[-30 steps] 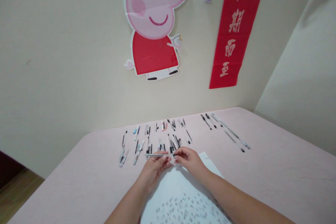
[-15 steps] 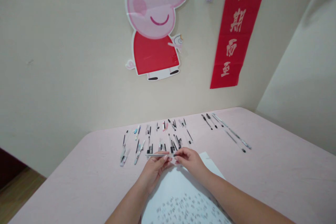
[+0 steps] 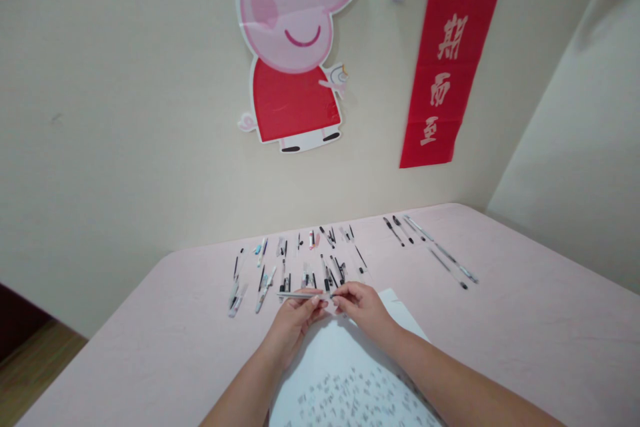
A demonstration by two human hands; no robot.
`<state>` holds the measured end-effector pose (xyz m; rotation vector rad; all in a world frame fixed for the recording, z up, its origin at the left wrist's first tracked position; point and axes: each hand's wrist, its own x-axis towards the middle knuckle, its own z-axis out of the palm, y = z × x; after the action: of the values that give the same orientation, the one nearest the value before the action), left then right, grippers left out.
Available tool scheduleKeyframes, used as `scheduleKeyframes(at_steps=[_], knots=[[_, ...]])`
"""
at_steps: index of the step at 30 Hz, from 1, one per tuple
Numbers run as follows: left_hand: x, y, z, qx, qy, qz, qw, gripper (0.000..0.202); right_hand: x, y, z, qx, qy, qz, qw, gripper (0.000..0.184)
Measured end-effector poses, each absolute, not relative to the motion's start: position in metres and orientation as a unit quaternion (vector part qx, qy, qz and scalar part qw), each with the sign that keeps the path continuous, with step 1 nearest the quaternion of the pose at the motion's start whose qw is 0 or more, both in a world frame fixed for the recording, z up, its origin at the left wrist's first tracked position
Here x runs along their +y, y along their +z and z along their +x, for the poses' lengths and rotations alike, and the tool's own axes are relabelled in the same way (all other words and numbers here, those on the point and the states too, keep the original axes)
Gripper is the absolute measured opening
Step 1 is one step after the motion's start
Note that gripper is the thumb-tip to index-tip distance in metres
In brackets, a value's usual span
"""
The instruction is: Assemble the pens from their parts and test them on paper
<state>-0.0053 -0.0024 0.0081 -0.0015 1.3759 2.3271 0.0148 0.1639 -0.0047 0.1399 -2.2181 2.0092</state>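
A slim grey pen lies sideways between my two hands, above the top of a white sheet of paper. My left hand is closed on its barrel, with the long end sticking out to the left. The fingertips of my right hand pinch the dark right end of the pen; whether that end is a tip or a separate piece is too small to tell. Dark handwritten marks cover the lower part of the sheet. My forearms rest over both sides of the paper.
Pens, caps and refills lie in small groups just beyond my hands. Several more long pens lie to the right on the pink tabletop. Behind the table stands a wall with a cartoon pig cutout and a red banner.
Hardly anything differs. Both hands keep the pen in the same place, and the view has shifted very slightly.
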Motion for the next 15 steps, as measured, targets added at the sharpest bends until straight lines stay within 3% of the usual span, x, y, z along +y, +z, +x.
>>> scheduleKeyframes(at_steps=[15], knots=[[-0.0033,0.0076,-0.0057,0.507,0.832,0.017,0.224,0.026,0.1689,-0.0103,0.0140,-0.780,0.617,0.087,0.058,0.047]])
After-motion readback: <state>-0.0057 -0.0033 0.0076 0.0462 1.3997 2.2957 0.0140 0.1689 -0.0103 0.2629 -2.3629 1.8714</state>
